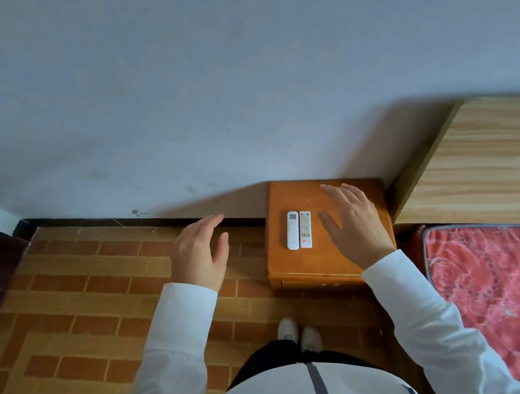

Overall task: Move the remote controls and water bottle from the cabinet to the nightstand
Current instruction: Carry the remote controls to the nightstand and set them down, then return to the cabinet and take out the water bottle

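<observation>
Head view: two remotes point(298, 230) lie side by side, touching, on the nightstand point(300, 268). Both my hands are empty, fingers spread: right hand point(355, 224) above the nightstand, left hand point(200, 254) over the floor point(65, 312).

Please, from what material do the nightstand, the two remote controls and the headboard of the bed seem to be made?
Nightstand: seems wood or wood veneer, orange-brown with a slight sheen, though the grain is hard to see. Two remote controls: apparently white moulded plastic, smooth with rounded ends. Headboard: pale board with strong, regular grain lines, possibly printed laminate rather than solid pine.
</observation>
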The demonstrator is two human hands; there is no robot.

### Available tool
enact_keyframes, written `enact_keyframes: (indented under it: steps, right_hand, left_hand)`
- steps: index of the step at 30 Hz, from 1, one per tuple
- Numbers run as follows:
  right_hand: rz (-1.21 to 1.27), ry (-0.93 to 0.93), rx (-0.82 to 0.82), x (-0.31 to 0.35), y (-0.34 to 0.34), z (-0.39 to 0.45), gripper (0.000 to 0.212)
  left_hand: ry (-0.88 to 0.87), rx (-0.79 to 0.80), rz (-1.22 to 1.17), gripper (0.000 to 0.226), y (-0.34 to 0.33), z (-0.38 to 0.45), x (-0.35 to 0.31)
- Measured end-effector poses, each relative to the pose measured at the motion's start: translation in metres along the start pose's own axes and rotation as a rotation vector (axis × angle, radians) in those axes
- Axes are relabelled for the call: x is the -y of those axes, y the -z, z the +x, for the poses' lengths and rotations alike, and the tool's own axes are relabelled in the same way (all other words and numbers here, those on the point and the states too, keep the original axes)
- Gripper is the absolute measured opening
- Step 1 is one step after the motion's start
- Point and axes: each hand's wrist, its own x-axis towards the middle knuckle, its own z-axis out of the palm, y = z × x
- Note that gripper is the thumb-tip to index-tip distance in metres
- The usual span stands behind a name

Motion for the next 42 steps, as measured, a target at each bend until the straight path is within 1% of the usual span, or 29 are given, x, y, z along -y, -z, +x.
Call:
enact_keyframes:
  steps: [3, 7, 16, 19, 22, 29, 32, 36, 40, 42]
  right_hand:
    - [0.012, 0.061, 0.036, 0.016, -0.002, 0.000, 0.050]
    - [0.024, 0.200, 0.080, 0.047, -0.006, 0.003, 0.047]
    - [0.038, 0.536, 0.283, 0.158, -0.040, 0.004, 0.047]
    - [0.025, 0.644, 0.353, 0.203, -0.058, -0.004, 0.047]
    - [0.011, 0.741, 0.414, 0.253, -0.081, -0.015, 0.045]
    - [0.051, 0.975, 0.500, 0.385, -0.161, -0.054, 0.043]
    - [0.051, 1.096, 0.522, 0.439, -0.193, -0.076, 0.044]
    - [0.028, 1.201, 0.565, 0.503, -0.227, -0.107, 0.045]
    - [0.055, 1.306, 0.707, 0.559, -0.255, -0.133, 0.048]
    - [0.047, 1.374, 0.740, 0.584, -0.267, -0.143, 0.051]
  left_hand:
    - [0.048, -0.046, 0.006, 0.029, 0.020, -0.011, 0.010]
    - [0.191, -0.066, 0.033, 0.035, 0.052, -0.034, 0.025]
    - [0.526, -0.246, 0.051, 0.034, 0.125, -0.119, 0.068]
    - [0.614, -0.325, 0.071, 0.032, 0.145, -0.153, 0.088]
    - [0.723, -0.371, 0.075, 0.033, 0.165, -0.186, 0.114]
    - [0.962, -0.495, 0.152, 0.033, 0.230, -0.247, 0.183]
    - [1.016, -0.566, 0.194, 0.032, 0.261, -0.272, 0.210]
    - [1.115, -0.625, 0.274, 0.032, 0.295, -0.303, 0.240]
    - [1.201, -0.708, 0.355, 0.030, 0.316, -0.328, 0.264]
    - [1.215, -0.746, 0.396, 0.030, 0.323, -0.339, 0.275]
